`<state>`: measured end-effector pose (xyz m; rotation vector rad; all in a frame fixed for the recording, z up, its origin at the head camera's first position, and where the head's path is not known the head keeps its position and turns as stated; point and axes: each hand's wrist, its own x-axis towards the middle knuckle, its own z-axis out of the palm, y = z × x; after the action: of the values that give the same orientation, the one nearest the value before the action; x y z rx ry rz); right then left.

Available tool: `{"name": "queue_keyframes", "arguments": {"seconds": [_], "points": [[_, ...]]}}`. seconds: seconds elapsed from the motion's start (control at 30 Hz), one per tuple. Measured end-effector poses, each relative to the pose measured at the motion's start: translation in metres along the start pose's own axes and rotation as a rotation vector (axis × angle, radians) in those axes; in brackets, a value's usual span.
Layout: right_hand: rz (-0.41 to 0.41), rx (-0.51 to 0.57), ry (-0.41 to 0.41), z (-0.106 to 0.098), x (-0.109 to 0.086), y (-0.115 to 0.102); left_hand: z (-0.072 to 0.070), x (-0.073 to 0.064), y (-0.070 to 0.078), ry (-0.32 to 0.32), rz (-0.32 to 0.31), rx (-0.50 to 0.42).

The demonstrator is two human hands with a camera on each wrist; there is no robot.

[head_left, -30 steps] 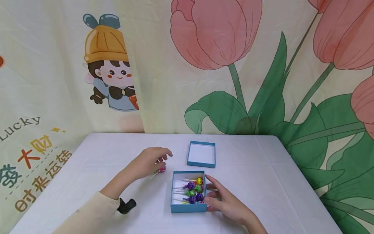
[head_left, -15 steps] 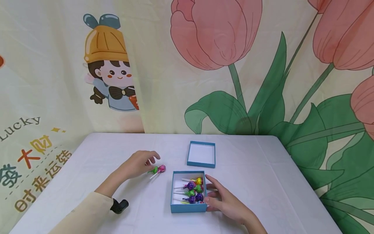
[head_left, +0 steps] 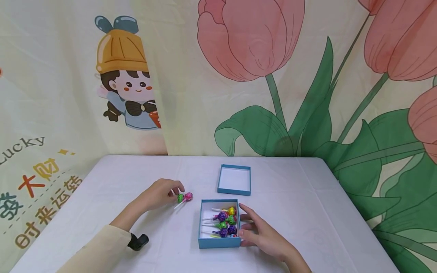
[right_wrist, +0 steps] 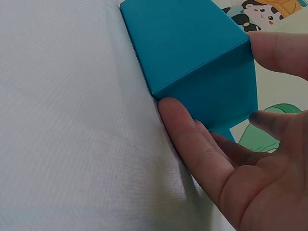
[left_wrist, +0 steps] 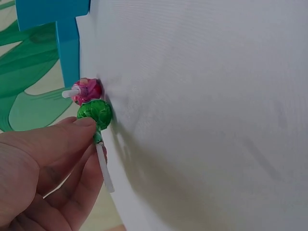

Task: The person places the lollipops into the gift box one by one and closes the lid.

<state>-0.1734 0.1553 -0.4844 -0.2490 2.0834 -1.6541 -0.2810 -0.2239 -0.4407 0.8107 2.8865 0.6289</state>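
With thumb and fingertips, my left hand (head_left: pixel 164 192) pinches a green-wrapped lollipop (left_wrist: pixel 98 113) just below its head, the white stick pointing away. Right beside it in the head view lies a pink lollipop (head_left: pixel 188 196), its stick slanting toward me. An open blue box (head_left: pixel 218 243) stands before me, holding several lollipops (head_left: pixel 223 223) in purple, green and yellow wrappers. Against the box's right wall rest the fingers of my right hand (head_left: pixel 268 236), reaching from the near part to the far corner. The right wrist view shows those fingertips touching the blue side (right_wrist: pixel 211 86).
A shallow blue lid (head_left: pixel 234 191), white inside, lies behind the box. The table (head_left: pixel 300 204) has a white cloth, and a printed curtain (head_left: pixel 184 113) hangs along its far edge. A black strap piece (head_left: pixel 138 242) sits on my left wrist.
My left hand has moved left and back from over the pink lollipop, uncovering it, and now pinches the green one. My right hand and the box stay in place.
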Motion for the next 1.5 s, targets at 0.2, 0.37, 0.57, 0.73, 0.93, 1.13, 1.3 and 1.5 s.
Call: {"name": "queue_keyframes", "arguments": {"seconds": [0.2, 0.37, 0.57, 0.73, 0.93, 1.13, 1.3, 1.5], "points": [[-0.005, 0.007, -0.004, 0.000, 0.000, 0.001, 0.002, -0.001, -0.006, 0.002, 0.024, 0.003], [-0.003, 0.006, -0.006, 0.000, 0.000, 0.002, 0.003, -0.002, -0.007, -0.001, 0.026, 0.004], [-0.006, 0.008, -0.006, 0.000, 0.000, 0.001, 0.004, -0.003, -0.007, -0.005, 0.020, 0.008], [-0.005, 0.007, -0.006, 0.000, -0.001, 0.000, 0.006, -0.003, -0.007, -0.016, 0.006, 0.004], [-0.005, 0.007, -0.007, 0.000, -0.001, -0.001, 0.005, -0.005, -0.006, -0.019, 0.010, -0.007], [-0.007, 0.013, -0.011, 0.000, 0.000, 0.000, -0.001, -0.006, -0.004, 0.021, 0.020, 0.010], [-0.005, 0.018, -0.011, -0.001, 0.001, 0.002, -0.009, -0.005, 0.002, 0.051, 0.042, 0.014], [-0.006, 0.016, -0.011, -0.001, 0.001, 0.001, -0.016, -0.005, 0.020, 0.062, 0.053, 0.010]]}}
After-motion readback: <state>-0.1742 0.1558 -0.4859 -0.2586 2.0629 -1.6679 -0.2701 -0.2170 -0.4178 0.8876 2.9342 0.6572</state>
